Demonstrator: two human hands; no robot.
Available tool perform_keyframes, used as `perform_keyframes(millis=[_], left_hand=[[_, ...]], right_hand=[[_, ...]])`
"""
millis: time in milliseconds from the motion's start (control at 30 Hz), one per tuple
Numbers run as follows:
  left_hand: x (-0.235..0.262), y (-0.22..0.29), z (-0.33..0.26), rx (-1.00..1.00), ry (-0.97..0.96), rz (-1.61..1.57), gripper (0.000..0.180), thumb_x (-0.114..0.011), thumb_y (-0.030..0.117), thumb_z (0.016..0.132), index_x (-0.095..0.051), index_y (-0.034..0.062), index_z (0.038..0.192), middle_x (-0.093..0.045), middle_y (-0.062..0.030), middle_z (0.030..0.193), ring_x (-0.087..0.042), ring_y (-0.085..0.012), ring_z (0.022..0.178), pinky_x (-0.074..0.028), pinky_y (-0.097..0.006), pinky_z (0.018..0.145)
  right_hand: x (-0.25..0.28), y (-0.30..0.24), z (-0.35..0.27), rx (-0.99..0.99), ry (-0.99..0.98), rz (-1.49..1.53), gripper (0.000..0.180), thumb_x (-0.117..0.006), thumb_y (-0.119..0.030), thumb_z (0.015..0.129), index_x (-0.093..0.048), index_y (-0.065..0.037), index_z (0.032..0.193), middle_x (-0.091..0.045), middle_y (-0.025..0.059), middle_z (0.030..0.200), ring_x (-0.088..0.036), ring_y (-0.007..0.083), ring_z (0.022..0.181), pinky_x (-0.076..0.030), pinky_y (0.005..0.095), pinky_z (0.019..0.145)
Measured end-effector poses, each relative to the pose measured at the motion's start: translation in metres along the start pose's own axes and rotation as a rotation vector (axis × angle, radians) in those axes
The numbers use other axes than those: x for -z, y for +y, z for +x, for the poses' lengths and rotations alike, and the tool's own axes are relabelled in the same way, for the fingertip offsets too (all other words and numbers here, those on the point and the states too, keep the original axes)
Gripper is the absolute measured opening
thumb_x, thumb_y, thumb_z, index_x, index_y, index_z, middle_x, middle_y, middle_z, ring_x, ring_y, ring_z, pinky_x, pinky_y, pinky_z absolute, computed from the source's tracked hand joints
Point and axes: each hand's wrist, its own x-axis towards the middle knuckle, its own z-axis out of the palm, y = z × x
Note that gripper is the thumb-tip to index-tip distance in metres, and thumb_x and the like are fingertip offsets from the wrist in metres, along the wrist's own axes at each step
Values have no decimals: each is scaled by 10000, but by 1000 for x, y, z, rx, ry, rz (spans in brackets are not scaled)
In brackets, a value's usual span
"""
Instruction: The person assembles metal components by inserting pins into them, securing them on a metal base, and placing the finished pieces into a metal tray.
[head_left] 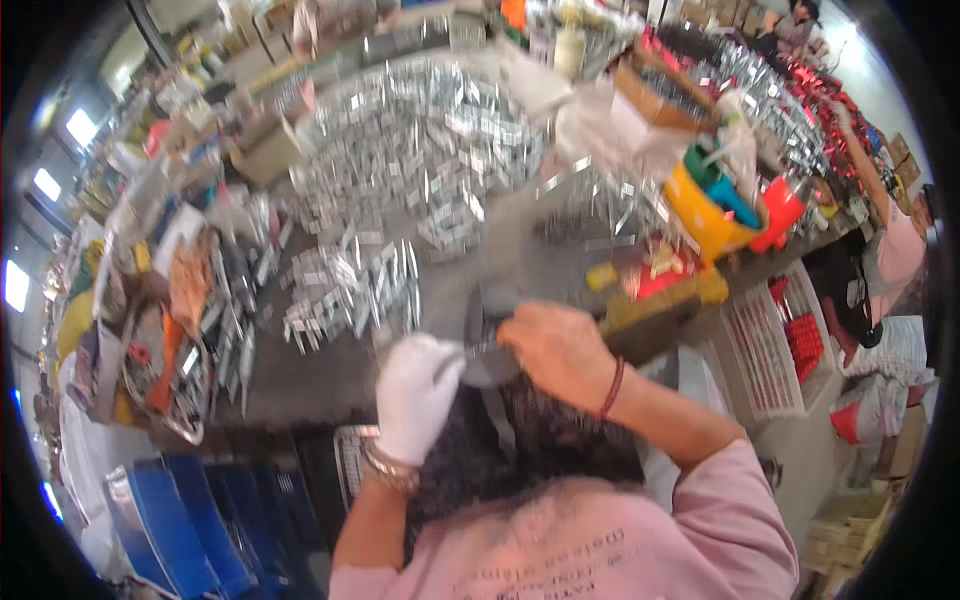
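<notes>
My left hand [415, 395], in a white glove, is closed with thumb and fingers pinched together at the table's near edge. My bare right hand [562, 352] is closed too, its fingertips bent toward the left hand. A small shiny metal piece [484, 349] spans the short gap between them, gripped at both ends; motion blur hides its exact shape. Around it is a smeared grey rounded form that I cannot make out. Beyond my hands lies a loose group of flat silver metal pieces [355, 290], and behind that a large heap of similar pieces [420, 150].
Metal strips and an orange-handled tool [168, 365] lie at the left. On the right stand a yellow container [705, 215], a red cup [780, 210] and an open cardboard box [655, 95]. A white crate [765, 350] is below. Another person [895, 235] works far right. Blue panels [180, 520] stand lower left.
</notes>
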Motion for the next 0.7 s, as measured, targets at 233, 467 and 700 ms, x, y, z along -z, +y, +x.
perform_keyframes(millis=[233, 467, 700], left_hand=[[0, 5, -9, 122, -40, -62, 107, -813, 92, 902, -798, 84, 1007, -696, -96, 949, -689, -309, 941, -551, -419, 850], [-2, 8, -14, 63, -39, 38, 136, -833, 119, 895, -799, 83, 1022, -704, -89, 949, -694, -306, 954, -558, -425, 852], [0, 2, -13, 46, -53, 12, 138, -831, 113, 893, -798, 83, 1024, -719, -88, 967, -701, -309, 972, -561, -423, 861]], right_hand=[[5, -8, -18, 59, -45, -101, 208, -771, -80, 801, -782, -130, 1003, -618, 39, 978, -663, 267, 963, -547, 407, 849], [-2, -4, -24, 123, -10, -60, 259, -763, -81, 790, -791, -135, 1041, -595, 33, 955, -648, 253, 938, -533, 398, 857], [-4, -3, -15, 175, -27, -58, 261, -762, -90, 795, -796, -137, 1050, -589, 35, 945, -648, 251, 934, -530, 400, 843]])
